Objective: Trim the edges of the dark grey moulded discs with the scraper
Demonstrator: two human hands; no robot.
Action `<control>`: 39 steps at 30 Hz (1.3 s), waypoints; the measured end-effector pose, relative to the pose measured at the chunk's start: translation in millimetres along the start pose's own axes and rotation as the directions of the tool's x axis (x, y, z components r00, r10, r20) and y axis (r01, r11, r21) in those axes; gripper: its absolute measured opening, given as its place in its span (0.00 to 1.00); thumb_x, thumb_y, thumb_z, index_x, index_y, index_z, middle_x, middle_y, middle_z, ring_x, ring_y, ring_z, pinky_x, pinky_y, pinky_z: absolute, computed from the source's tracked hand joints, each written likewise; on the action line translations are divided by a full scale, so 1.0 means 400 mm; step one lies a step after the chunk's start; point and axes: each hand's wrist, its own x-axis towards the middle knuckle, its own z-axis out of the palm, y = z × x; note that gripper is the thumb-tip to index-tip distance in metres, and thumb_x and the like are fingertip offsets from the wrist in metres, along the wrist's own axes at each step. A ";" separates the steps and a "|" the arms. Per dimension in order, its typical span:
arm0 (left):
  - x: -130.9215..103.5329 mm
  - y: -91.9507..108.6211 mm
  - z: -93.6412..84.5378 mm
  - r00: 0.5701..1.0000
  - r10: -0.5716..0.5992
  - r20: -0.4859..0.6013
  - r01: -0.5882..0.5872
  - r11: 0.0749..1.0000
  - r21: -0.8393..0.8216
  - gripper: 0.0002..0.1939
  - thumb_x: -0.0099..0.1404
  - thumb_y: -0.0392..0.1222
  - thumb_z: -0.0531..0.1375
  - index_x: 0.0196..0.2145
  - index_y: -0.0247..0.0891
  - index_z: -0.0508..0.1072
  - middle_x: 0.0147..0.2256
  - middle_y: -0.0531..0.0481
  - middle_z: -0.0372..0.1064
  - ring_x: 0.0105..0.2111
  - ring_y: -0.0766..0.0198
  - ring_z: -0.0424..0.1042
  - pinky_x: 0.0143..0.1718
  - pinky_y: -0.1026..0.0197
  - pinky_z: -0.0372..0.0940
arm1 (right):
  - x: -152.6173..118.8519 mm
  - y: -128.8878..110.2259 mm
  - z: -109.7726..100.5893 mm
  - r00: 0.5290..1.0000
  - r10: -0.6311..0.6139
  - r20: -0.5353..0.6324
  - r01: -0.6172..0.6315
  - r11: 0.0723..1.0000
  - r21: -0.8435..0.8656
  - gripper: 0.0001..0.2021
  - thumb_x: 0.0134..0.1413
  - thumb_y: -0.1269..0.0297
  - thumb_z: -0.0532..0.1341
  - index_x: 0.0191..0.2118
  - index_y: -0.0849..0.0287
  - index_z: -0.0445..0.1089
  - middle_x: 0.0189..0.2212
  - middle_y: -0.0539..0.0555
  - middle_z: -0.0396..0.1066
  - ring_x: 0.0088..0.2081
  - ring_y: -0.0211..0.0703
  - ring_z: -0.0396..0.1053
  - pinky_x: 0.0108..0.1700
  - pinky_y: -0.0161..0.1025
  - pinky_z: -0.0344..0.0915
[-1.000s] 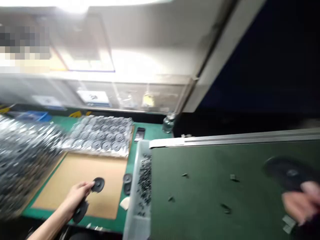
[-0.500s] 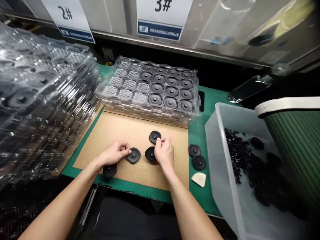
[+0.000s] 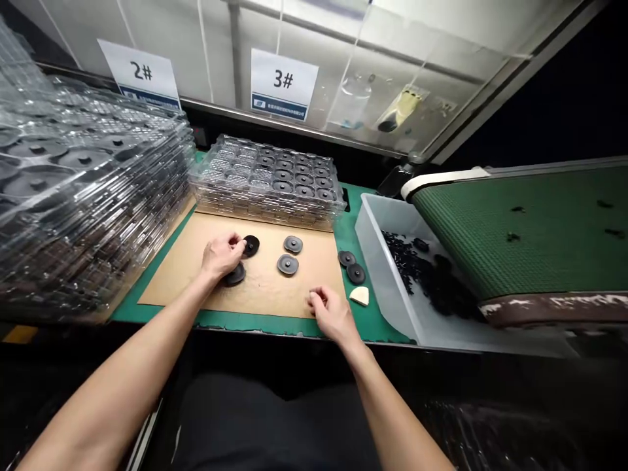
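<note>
My left hand (image 3: pixel 223 255) is over the left part of the cardboard sheet (image 3: pixel 171 275), thumb and fingers closed on the edge of a black rounded disc (image 3: pixel 252 246) with a small stud in its middle. A second black disc (image 3: pixel 236 275) lies just below that hand, partly covered by it. Two more discs, one (image 3: pixel 293 244) behind the other (image 3: pixel 287 265), lie on the cardboard between my hands. Near the sheet's front right corner is my right hand (image 3: pixel 334 314), its fingers curled together; whether anything small is between them is hidden.
Behind the cardboard stands a stack of clear trays (image 3: pixel 265 203), the top one partly filled with discs. A taller tray stack (image 3: pixel 98 216) rises at left. At right are two overlapping discs (image 3: pixel 356 273), a cream-coloured piece (image 3: pixel 360 296), a plastic bin (image 3: pixel 387 288) and a green conveyor belt (image 3: pixel 530 242).
My right hand has left the two middle discs and moved toward the front right. My left hand stays at a disc, now darker and tilted. The camera view has shifted, showing more of the conveyor.
</note>
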 end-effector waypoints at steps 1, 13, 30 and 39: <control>-0.014 0.021 -0.004 0.999 0.001 -0.037 -0.003 0.999 -0.039 0.08 0.58 0.44 0.65 0.27 0.41 0.69 0.27 0.54 0.66 0.31 0.61 0.64 0.37 0.58 0.56 | -0.028 -0.006 0.005 1.000 -0.003 0.022 0.003 1.000 0.029 0.10 0.62 0.56 0.60 0.38 0.56 0.75 0.30 0.52 0.78 0.31 0.46 0.76 0.37 0.40 0.71; -0.530 0.083 -0.007 0.647 -0.340 0.682 0.707 0.601 -0.372 0.18 0.58 0.52 0.71 0.30 0.38 0.70 0.23 0.57 0.65 0.18 0.72 0.63 0.19 0.69 0.61 | -0.261 -0.072 0.032 0.878 0.121 0.463 -0.368 0.789 0.492 0.23 0.63 0.40 0.63 0.39 0.60 0.73 0.24 0.48 0.71 0.23 0.36 0.69 0.24 0.30 0.67; -0.676 0.076 0.004 0.885 -0.310 0.347 0.459 0.707 -0.538 0.19 0.69 0.48 0.67 0.57 0.50 0.80 0.58 0.49 0.77 0.60 0.52 0.74 0.59 0.61 0.70 | -0.391 -0.119 0.074 0.906 0.311 0.287 -0.409 0.466 0.785 0.19 0.62 0.46 0.70 0.36 0.60 0.75 0.36 0.57 0.80 0.39 0.47 0.81 0.34 0.34 0.78; -0.666 0.087 -0.006 0.898 -0.311 0.313 0.429 0.776 -0.461 0.18 0.69 0.52 0.66 0.56 0.51 0.81 0.58 0.50 0.77 0.61 0.52 0.73 0.62 0.61 0.68 | -0.412 -0.132 0.070 0.877 0.333 0.345 -0.468 0.435 0.769 0.21 0.60 0.44 0.70 0.36 0.61 0.75 0.34 0.58 0.80 0.39 0.50 0.81 0.36 0.36 0.77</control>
